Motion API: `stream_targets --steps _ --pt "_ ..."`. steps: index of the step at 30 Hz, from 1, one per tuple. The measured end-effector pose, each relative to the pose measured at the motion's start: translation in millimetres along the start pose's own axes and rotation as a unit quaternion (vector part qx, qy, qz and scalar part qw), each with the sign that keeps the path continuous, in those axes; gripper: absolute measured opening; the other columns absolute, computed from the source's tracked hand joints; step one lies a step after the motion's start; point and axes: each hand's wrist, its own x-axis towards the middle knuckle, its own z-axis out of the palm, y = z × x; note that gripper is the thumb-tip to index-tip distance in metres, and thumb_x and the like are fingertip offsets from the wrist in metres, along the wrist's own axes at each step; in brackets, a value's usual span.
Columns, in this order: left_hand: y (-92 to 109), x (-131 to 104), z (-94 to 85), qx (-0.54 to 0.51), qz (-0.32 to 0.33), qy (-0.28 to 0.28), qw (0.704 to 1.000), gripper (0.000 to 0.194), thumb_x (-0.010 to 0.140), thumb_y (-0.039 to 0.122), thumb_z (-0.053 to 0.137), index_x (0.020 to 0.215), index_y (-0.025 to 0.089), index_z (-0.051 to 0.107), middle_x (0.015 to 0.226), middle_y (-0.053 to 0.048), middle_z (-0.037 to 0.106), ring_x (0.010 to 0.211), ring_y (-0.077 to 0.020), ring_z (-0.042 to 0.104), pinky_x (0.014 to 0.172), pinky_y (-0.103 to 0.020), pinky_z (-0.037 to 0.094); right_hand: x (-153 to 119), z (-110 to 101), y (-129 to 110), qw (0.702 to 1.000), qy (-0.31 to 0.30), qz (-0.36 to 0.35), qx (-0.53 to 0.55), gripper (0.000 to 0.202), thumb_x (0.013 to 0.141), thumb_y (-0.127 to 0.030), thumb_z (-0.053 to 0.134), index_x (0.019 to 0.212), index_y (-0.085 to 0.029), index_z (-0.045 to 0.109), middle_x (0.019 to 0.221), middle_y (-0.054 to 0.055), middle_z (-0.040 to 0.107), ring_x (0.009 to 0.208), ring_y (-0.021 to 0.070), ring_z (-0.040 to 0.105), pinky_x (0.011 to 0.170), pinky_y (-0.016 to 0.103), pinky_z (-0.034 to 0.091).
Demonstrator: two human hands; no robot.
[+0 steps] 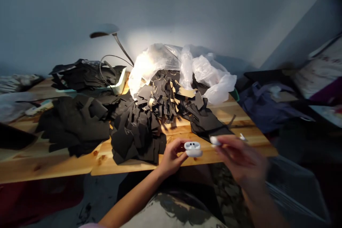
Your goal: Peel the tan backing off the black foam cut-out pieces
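Note:
My left hand holds a small white earbud case between thumb and fingers, over the table's front edge. The case's lid is open, and two dark round spots show inside it. To the right, my right hand is blurred and pinches a white earbud at its fingertips, apart from the case. Another small white earbud shows just beyond my right hand, near the table's right side.
Piles of black cut pieces cover much of the wooden table. Behind them are clear plastic bags, a filled basket and a lamp. Dark blue cloth lies at the right; a grey crate stands below.

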Motion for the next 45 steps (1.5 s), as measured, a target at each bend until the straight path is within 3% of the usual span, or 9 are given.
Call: stream_targets --steps 7,14,20,24,27,30,33,37,45 --pt "6 4 0.6 0.015 0.027 -0.052 0.998 0.028 0.09 0.035 0.074 0.11 0.015 0.07 0.099 -0.01 0.07 0.092 -0.0197 0.07 0.083 -0.026 0.057 13 15 27 0.987 -0.147 0.025 0.065 0.024 0.089 -0.013 0.07 0.107 -0.027 0.077 0.091 0.001 0.072 0.074 0.0113 0.064 0.06 0.019 0.051" --pt "7 6 -4.9 0.027 0.033 -0.089 0.995 0.025 0.093 0.033 0.07 0.111 0.016 0.07 0.099 -0.01 0.069 0.092 -0.0187 0.069 0.083 -0.026 0.056 19 9 35 0.981 -0.181 0.008 0.062 0.015 0.089 -0.018 0.075 0.102 -0.024 0.078 0.085 0.001 0.073 0.066 0.0106 0.063 0.056 0.019 0.05" --pt "5 6 -6.8 0.04 0.023 -0.102 0.994 0.029 0.094 0.037 0.069 0.111 0.014 0.071 0.096 -0.01 0.067 0.089 -0.0185 0.067 0.08 -0.026 0.055 24 4 39 0.961 -0.27 -0.044 0.039 0.021 0.097 -0.02 0.066 0.114 -0.026 0.077 0.106 0.008 0.073 0.092 0.017 0.067 0.079 0.028 0.055" --pt "3 5 -5.5 0.01 0.007 -0.114 0.993 0.033 0.094 0.041 0.069 0.114 0.015 0.071 0.1 -0.011 0.067 0.093 -0.0203 0.067 0.083 -0.028 0.056 24 3 36 0.953 -0.296 -0.022 0.067 0.02 0.099 -0.022 0.062 0.112 -0.024 0.077 0.107 0.008 0.069 0.093 0.0165 0.067 0.078 0.027 0.056" --pt "4 6 -6.1 0.01 0.0 -0.109 0.994 0.036 0.094 0.043 0.069 0.117 0.015 0.07 0.103 -0.012 0.068 0.095 -0.0212 0.068 0.085 -0.029 0.056 22 -3 39 0.968 -0.248 0.001 0.044 0.022 0.1 -0.024 0.058 0.115 -0.025 0.075 0.105 0.007 0.069 0.09 0.0165 0.067 0.072 0.027 0.055" --pt "4 8 -8.8 0.023 -0.003 -0.095 0.995 0.037 0.093 0.043 0.069 0.119 0.016 0.07 0.109 -0.013 0.069 0.099 -0.0225 0.069 0.087 -0.03 0.057 20 -29 60 0.991 -0.051 0.034 -0.122 0.021 0.099 -0.031 0.059 0.108 -0.023 0.076 0.106 0.009 0.068 0.086 0.0186 0.065 0.064 0.027 0.053" --pt "3 8 -11.3 0.022 -0.001 -0.079 0.997 0.038 0.092 0.044 0.07 0.118 0.015 0.07 0.109 -0.014 0.069 0.098 -0.0219 0.07 0.086 -0.029 0.057 11 -69 98 0.926 0.078 0.067 -0.364 0.031 0.093 -0.041 0.059 0.101 -0.017 0.076 0.103 0.013 0.068 0.07 0.0198 0.059 0.064 0.035 0.051" --pt "-6 9 -11.4 0.02 -0.012 -0.063 0.998 0.041 0.091 0.046 0.071 0.118 0.015 0.07 0.111 -0.014 0.07 0.098 -0.0219 0.07 0.086 -0.028 0.057 -13 -109 140 0.858 0.074 0.118 -0.494 0.039 0.089 -0.039 0.054 0.108 -0.012 0.073 0.102 0.017 0.067 0.073 0.0246 0.06 0.071 0.04 0.051" --pt "-23 15 -4.3 0.024 -0.029 -0.053 0.998 0.046 0.089 0.05 0.072 0.119 0.015 0.069 0.112 -0.014 0.071 0.099 -0.0239 0.07 0.087 -0.033 0.058 -32 -110 172 0.883 0.012 0.123 -0.453 0.032 0.089 -0.026 0.049 0.108 -0.015 0.072 0.107 0.015 0.07 0.099 0.0285 0.063 0.091 0.041 0.051"
